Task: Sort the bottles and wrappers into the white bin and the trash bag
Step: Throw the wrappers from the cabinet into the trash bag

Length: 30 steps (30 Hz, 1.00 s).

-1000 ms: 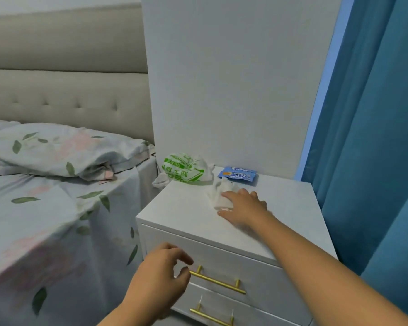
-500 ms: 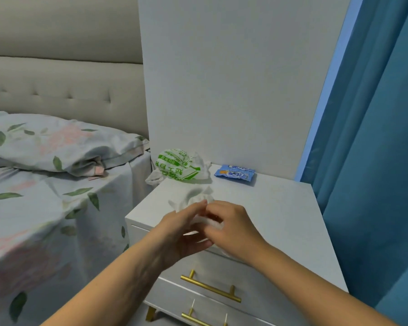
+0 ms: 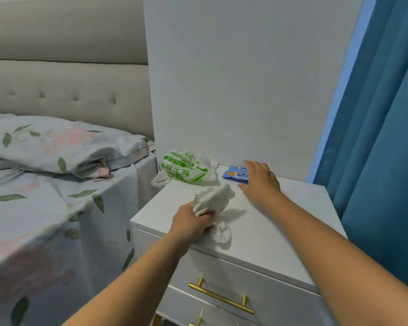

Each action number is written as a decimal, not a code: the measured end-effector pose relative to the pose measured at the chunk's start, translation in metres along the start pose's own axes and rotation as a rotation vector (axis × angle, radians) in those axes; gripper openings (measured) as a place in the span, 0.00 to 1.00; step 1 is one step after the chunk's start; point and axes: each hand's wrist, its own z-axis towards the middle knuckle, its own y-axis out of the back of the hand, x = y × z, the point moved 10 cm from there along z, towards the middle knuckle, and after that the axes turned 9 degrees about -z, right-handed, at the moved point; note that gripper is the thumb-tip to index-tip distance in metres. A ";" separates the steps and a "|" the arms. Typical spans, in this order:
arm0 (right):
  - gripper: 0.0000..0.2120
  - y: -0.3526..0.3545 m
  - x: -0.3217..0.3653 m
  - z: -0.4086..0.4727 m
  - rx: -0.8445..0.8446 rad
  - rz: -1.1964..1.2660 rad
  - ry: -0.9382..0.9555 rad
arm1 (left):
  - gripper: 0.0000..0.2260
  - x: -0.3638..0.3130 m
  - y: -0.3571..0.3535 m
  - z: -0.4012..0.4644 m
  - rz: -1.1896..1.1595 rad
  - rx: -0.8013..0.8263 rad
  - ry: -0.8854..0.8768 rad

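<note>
right hand (image 3: 259, 182) over blue wrapper (image 3: 236, 173), fingers spread flat, partly covering it | wrapper at surface (image 3: 280, 222) back edge by wall, long axis left-right | left hand (image 3: 191, 223) nearer front, clutching crumpled white tissue (image 3: 213, 200) | green-print bag (image 3: 184, 169) left of wrapper

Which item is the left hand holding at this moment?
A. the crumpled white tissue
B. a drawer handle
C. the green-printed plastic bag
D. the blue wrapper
A: the left hand has its grip curled round the crumpled white tissue above the nightstand.
</note>
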 end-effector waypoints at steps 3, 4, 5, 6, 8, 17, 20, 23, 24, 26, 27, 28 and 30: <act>0.35 -0.042 -0.004 0.010 0.248 -0.109 -0.054 | 0.08 0.008 -0.004 0.005 -0.139 0.105 0.074; 0.35 -0.054 -0.008 0.011 0.319 -0.114 -0.091 | 0.07 0.011 -0.006 0.008 -0.197 0.131 0.093; 0.35 -0.062 -0.011 0.012 0.366 -0.111 -0.118 | 0.07 0.014 -0.007 0.011 -0.249 0.150 0.105; 0.35 -0.066 -0.013 0.015 0.377 -0.109 -0.132 | 0.06 0.015 -0.007 0.012 -0.287 0.161 0.108; 0.33 -0.062 -0.014 0.021 0.316 -0.137 -0.122 | 0.05 0.017 -0.007 0.016 -0.311 0.157 0.087; 0.19 -0.032 0.003 0.008 0.140 -0.127 0.058 | 0.06 0.011 -0.005 0.015 -0.195 0.063 -0.014; 0.11 -0.021 0.004 -0.004 0.131 -0.174 0.117 | 0.08 0.010 -0.002 0.010 -0.173 0.032 -0.012; 0.08 -0.012 0.005 -0.030 0.120 -0.156 0.131 | 0.05 0.012 0.004 0.001 -0.251 -0.024 0.005; 0.08 -0.006 0.007 -0.040 0.107 -0.085 0.124 | 0.06 0.014 0.009 -0.005 -0.293 -0.053 0.006; 0.05 0.019 0.013 -0.061 0.041 0.186 0.069 | 0.11 0.017 0.017 -0.022 -0.430 -0.085 -0.008; 0.04 0.035 0.017 -0.073 -0.001 0.332 0.039 | 0.14 0.020 0.023 -0.034 -0.505 -0.089 -0.011; 0.06 0.049 0.024 -0.086 -0.046 0.445 0.022 | 0.14 0.023 0.031 -0.049 -0.564 -0.099 -0.011; 0.13 0.071 0.051 -0.117 -0.060 0.572 0.035 | 0.10 0.032 0.059 -0.083 -0.593 -0.154 -0.009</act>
